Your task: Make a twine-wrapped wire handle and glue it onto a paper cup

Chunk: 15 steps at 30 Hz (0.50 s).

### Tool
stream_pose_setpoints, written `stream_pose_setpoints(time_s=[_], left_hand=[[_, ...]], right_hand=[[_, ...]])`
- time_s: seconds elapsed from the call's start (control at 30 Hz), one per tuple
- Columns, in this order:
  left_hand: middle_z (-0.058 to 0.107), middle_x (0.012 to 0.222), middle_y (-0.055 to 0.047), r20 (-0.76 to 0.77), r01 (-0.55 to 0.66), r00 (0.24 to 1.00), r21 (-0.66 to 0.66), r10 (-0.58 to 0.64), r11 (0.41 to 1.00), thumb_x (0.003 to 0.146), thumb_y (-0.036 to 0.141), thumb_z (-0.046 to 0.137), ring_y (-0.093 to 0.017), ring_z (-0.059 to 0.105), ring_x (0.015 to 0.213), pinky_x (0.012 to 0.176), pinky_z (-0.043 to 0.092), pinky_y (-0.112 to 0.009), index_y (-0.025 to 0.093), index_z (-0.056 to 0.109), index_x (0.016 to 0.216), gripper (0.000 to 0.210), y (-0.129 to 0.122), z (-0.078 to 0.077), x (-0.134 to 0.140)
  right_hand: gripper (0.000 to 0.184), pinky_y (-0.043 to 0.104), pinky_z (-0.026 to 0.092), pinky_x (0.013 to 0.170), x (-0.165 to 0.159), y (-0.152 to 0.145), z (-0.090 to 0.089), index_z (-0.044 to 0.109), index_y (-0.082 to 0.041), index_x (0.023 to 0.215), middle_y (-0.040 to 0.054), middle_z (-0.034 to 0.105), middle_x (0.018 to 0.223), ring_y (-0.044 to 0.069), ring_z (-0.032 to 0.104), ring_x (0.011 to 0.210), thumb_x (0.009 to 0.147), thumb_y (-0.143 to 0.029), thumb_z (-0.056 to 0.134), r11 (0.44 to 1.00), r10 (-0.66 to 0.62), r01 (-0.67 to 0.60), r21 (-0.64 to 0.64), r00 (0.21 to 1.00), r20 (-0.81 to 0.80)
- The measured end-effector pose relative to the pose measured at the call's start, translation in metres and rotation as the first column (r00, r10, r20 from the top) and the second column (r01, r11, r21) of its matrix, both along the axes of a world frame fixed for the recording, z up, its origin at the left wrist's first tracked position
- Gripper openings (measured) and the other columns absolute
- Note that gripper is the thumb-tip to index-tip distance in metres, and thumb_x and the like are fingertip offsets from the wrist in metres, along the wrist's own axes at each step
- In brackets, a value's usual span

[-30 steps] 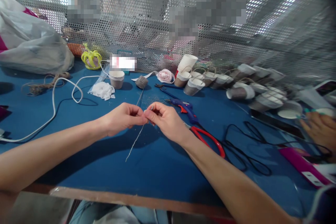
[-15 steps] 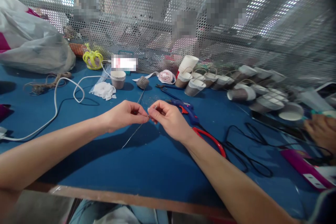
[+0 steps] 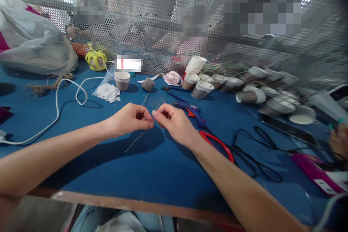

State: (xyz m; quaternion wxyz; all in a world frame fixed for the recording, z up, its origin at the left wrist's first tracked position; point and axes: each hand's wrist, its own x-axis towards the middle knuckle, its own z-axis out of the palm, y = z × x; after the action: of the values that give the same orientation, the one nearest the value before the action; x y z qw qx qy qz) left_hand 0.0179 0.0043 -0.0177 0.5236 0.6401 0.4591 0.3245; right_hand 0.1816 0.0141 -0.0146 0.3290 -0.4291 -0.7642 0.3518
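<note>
1. The thin, pale grey twisted strand (image 3: 138,137) is held at the fingertips above the blue tabletop (image 3: 108,181), between the two hands, with its free end slanting down toward the near edge.
2. By the left hand (image 3: 126,120), the strand is pinched between thumb and forefinger, the other fingers being loosely curled. This grip is best kept light but firm, so that the twist is not lost.
3. By the right hand (image 3: 176,122), a similar close pinch is made, just beside the left fingertips. How its inner fingers are set cannot be told, as they are hidden.
4. The short gap between the pinches is judged useful: if the strand is worked in small turns there, slack and kinks should be avoided.
5. A fine line leads toward the hands from the small, rounded grey ball of twine (image 3: 147,84); whether it is joined to the strand cannot be seen. It is best not tugged, lest the ball be rolled.
6. The right forearm lies close to the red-handled scissors (image 3: 217,144) and near the blue glue gun with a red trigger (image 3: 194,111); the gun's nozzle should be avoided, since it may be hot.
</note>
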Motion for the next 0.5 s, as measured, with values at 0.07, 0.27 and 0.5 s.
stream_pose_setpoints(time_s=[0.07,0.27,0.5], left_hand=[[0.053,0.055,0.004,0.004,0.013,1.0,0.005,-0.013,1.0,0.061,0.023,0.062,-0.008,0.045,0.053,0.055,0.035,-0.023,0.013,0.057,0.062,0.011,0.0,-0.001,0.0],[0.055,0.059,0.002,0.071,0.024,0.997,-0.069,-0.019,0.997,0.06,0.022,0.062,-0.008,0.045,0.055,0.055,0.033,-0.022,0.012,0.058,0.063,0.012,-0.002,0.0,0.001],[0.048,0.053,0.006,0.141,0.038,0.99,-0.182,-0.013,0.983,0.059,0.026,0.065,-0.004,0.033,0.046,0.045,0.02,-0.021,0.013,0.055,0.062,0.016,-0.002,-0.002,0.002]], right_hand=[[0.029,0.022,0.031,0.048,0.0,0.0,-0.001,0.047,-0.017,0.063,-0.0051,0.044,0.054,0.007,0.036,0.048,0.077,-0.042,0.053,1.0,-0.007,0.007,-0.004,1.0,-0.008],[0.03,0.022,0.03,0.046,-0.003,-0.002,-0.006,0.046,-0.017,0.062,-0.0058,0.043,0.051,0.007,0.038,0.046,0.075,-0.042,0.057,0.993,-0.019,0.008,-0.117,0.995,-0.095],[0.028,0.022,0.033,0.047,-0.003,0.001,-0.011,0.049,-0.017,0.066,-0.0053,0.045,0.053,0.007,0.04,0.047,0.073,-0.042,0.059,0.984,-0.005,-0.038,-0.174,0.971,-0.239]])
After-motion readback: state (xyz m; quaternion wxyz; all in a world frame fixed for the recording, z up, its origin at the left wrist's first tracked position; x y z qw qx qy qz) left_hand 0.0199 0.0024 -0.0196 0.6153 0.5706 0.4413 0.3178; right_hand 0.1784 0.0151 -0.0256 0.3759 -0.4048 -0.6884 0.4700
